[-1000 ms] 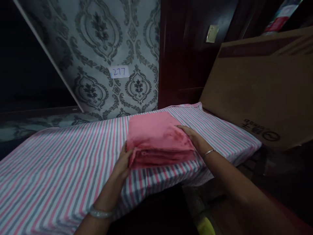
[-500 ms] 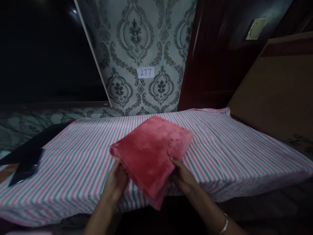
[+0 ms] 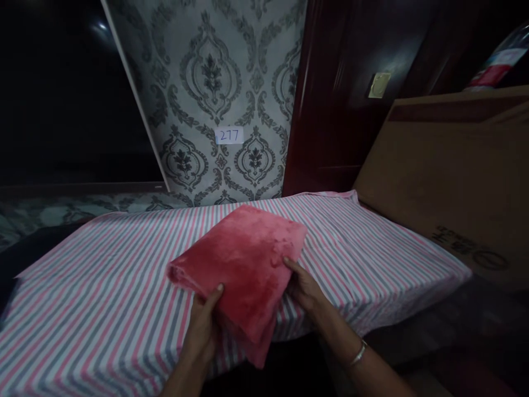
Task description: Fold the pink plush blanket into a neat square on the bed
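I see the folded pink towel (image 3: 243,264) tilted over the near edge of the striped sheet (image 3: 103,286), one corner hanging below the edge. My left hand (image 3: 202,331) grips its near left side, thumb on top. My right hand (image 3: 306,289) holds the right edge, fingers curled under. A cardboard box (image 3: 446,182) leans just beside the sheet; a numbered label (image 3: 229,135) sits on the wallpaper behind.

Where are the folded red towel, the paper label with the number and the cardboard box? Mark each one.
folded red towel (image 3: 248,259), head view, middle of its top face
paper label (image 3: 229,135), head view, centre of the slip
cardboard box (image 3: 446,176), head view, its broad brown side
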Available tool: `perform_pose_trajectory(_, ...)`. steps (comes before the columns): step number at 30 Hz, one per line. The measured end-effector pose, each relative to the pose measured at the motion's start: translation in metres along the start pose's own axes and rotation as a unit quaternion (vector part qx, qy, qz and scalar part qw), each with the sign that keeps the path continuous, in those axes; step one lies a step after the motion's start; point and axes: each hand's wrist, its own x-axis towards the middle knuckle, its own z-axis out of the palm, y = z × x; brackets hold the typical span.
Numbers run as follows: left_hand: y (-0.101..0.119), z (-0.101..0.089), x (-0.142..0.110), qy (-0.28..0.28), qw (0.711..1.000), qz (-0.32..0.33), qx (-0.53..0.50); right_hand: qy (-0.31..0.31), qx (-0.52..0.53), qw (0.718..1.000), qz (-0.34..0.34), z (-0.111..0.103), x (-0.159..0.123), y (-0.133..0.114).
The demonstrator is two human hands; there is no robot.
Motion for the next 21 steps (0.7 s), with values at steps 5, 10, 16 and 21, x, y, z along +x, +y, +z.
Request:
perform_pose_trajectory(5,0.028,0.002,0.012,0.005,0.999,0.045,0.023,0.083,-0.007,0.996,-0.024,-0.014,0.034,-0.038)
perform_pose_trajectory(10,0.104,-0.027,0.021,0.045,0.996,0.006,0.082,0.019,-0.038,0.999,-0.014,-0.007,0.01,-0.03)
perform_pose_trajectory(16,0.14,-0.088,0.032,0.131,0.979,-0.114,0.103,-0.117,-0.099,0.984,0.088,-0.021,-0.013,-0.017)
perform_pose_trajectory(21,0.14,-0.09,0.041,0.07,0.99,-0.118,0.045,-0.172,-0.16,0.962,0.137,-0.004,0.026,-0.037)
